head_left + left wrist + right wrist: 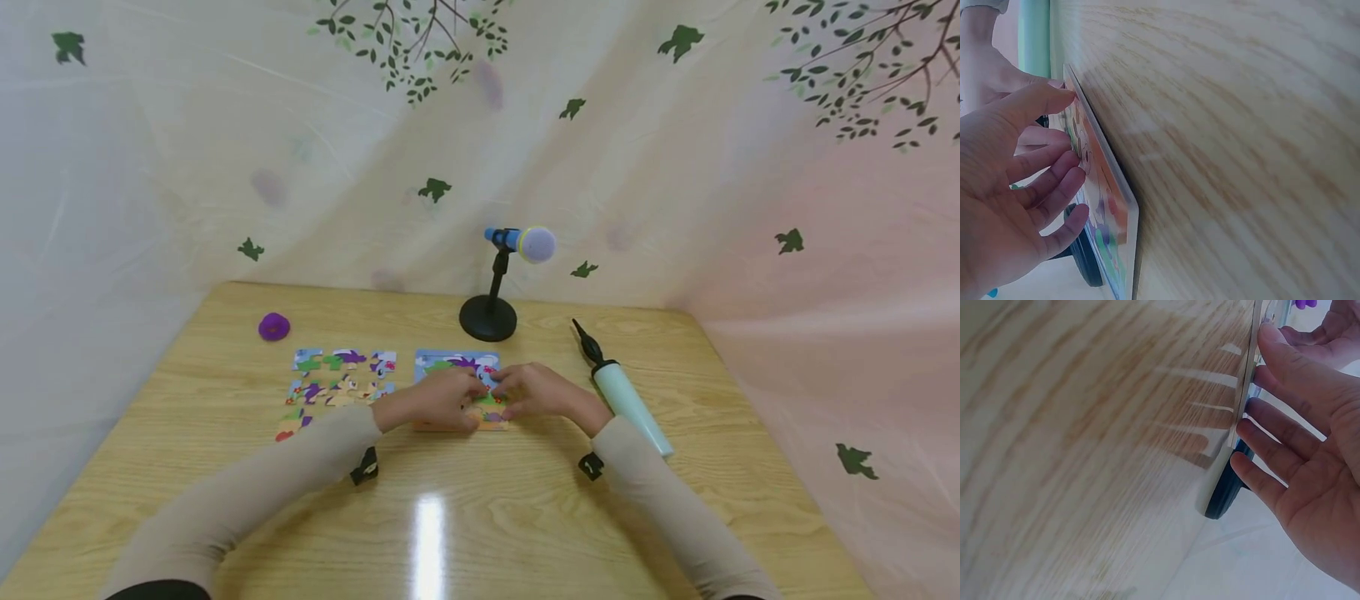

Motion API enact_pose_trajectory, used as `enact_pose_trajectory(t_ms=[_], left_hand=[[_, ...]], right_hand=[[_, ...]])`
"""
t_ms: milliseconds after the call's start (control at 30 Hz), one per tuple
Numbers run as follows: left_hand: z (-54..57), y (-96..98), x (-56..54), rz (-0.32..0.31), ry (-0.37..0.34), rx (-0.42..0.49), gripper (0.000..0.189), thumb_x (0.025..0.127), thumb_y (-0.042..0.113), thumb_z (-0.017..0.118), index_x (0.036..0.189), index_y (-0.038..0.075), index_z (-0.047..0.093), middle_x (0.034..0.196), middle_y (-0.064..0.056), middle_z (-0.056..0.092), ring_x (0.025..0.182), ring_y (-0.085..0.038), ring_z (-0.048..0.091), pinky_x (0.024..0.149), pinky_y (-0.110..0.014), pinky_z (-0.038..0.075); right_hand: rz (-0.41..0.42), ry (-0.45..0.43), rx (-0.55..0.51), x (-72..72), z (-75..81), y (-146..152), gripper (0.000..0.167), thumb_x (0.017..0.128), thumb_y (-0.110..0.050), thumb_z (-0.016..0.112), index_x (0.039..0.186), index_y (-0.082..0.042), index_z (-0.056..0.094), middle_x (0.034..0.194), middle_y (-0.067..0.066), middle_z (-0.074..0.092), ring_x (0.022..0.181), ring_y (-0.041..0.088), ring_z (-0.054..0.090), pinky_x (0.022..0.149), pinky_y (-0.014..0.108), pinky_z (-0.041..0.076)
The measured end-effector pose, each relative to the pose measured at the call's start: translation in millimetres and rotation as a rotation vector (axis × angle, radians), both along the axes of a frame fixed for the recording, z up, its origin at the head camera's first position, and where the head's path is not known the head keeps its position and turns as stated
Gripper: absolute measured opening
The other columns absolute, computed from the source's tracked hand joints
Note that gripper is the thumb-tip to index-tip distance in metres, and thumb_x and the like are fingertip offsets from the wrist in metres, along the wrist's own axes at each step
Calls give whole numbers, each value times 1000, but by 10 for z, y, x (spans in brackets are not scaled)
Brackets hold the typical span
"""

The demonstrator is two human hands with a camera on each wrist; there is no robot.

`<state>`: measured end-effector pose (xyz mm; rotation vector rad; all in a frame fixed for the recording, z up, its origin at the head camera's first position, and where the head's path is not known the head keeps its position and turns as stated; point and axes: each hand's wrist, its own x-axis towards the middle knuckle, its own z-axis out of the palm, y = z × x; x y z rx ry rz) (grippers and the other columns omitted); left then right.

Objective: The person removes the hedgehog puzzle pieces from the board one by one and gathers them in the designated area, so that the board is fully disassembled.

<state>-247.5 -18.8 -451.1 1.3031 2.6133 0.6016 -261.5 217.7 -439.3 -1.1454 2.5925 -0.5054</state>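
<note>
A picture puzzle board point(441, 358) with cartoon ponies lies flat on the table, partly hidden beneath both hands. My left hand point(444, 398) reaches over its middle. In the left wrist view, the thumb and spread, slightly bent fingers point(1060, 187) of that hand meet the board's point(1124, 215) picture face. At the board's right edge is my right hand point(542, 390), its fingertips close to those of the left. The right wrist view shows its thumb and loosely extended fingers point(1279, 447) along the board's rim. Left of the board, several loose puzzle pieces point(345, 388) lie in rough rows.
Behind the board stands a blue toy microphone point(536, 245) on a black round-based stand point(487, 320). A pale turquoise hand pump point(632, 408) with a black nozzle lies beside my right forearm. Toward the back left sits a small purple object point(273, 327). A leaf-printed curtain point(360, 208) hangs behind the table.
</note>
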Motion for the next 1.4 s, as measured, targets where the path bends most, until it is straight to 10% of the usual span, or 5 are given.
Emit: enact_pose_trajectory(t_ms=[500,867,1400], left_hand=[[-25,27,18,60,-103,59,34,82,19,78,111,2,73,82,-3,59,77,-12,44,64,-22,34],[-37,-5,44,162,-143,27,42,83,29,82,115,2,72,98,-4,65,85,-14,51,77,-29,48],[-25,18,12,155,-197,70,47,80,24,85,114,-3,67,108,-11,68,98,-18,62,92,-35,55]], right_hand=[[-7,-21,13,20,16,-22,36,89,-21,78,120,-4,74,144,20,59,134,39,56,111,52,45],[-19,-23,40,33,24,-33,37,90,-20,77,122,-3,73,145,20,58,135,39,55,112,53,45],[-23,-28,24,55,31,-38,36,90,-19,77,121,-2,74,145,20,58,135,39,55,112,53,45]])
